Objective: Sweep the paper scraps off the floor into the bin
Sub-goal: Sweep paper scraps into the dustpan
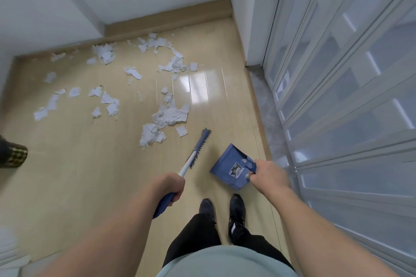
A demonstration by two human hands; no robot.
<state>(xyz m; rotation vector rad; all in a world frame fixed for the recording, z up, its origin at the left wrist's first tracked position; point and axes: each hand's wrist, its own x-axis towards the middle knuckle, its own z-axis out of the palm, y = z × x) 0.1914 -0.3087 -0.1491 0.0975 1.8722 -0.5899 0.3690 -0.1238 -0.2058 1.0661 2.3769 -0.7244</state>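
Note:
White paper scraps point(166, 117) lie scattered over the light wooden floor point(78, 164), from the far skirting board to a heap near the middle. My left hand point(171, 189) is closed around the blue grip of a broom point(200, 146), whose blue bristle head points towards the nearest heap, a short way from it. My right hand point(269, 175) grips the handle of a blue dustpan point(231, 166), which hangs tilted just above the floor to the right of the broom head. No bin is in view.
White walls with a wooden skirting board point(168, 18) close off the far side. A white glazed sliding door point(337, 96) on a grey stone sill runs down the right. Another person's patterned shoe point(13, 155) stands at the left edge. My own black shoes point(236, 213) are below the dustpan.

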